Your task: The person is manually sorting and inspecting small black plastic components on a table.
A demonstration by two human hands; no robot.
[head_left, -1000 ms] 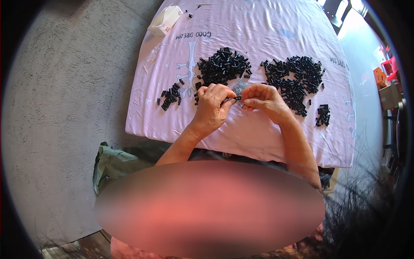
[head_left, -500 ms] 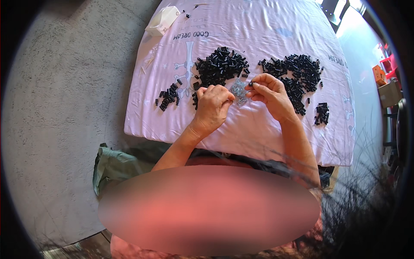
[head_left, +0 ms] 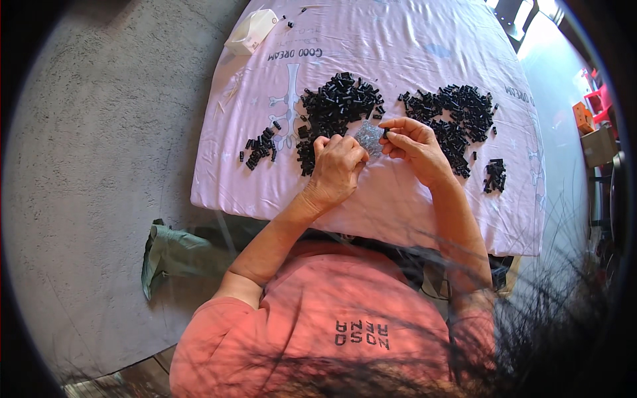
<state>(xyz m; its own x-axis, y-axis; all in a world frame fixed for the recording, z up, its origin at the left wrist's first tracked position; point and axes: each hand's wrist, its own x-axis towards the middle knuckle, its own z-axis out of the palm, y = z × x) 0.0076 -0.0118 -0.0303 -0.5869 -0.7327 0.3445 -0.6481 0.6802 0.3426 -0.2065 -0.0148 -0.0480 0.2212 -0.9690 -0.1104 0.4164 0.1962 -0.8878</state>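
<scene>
Black parts [head_left: 342, 99] lie heaped on the pink cloth [head_left: 424, 199] just beyond our hands. Our right hand [head_left: 415, 142] pinches one, it seems; our left hand [head_left: 337, 166], curled, steadies the small grey pile [head_left: 367, 137] between them. We should grip lightly and work close to the cloth.

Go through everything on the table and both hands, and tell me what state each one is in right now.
Left hand: curled, fingertips on the table edge of the grey pile.
Right hand: pinching a small black piece.
Grey pile: loose heap between the hands.
Middle black pile: heaped, loose.
Right black pile: spread, loose.
Small left cluster: scattered.
Small right cluster: bunched.
White box: lying at the table's far corner.
Pink cloth: spread flat over the table.
</scene>
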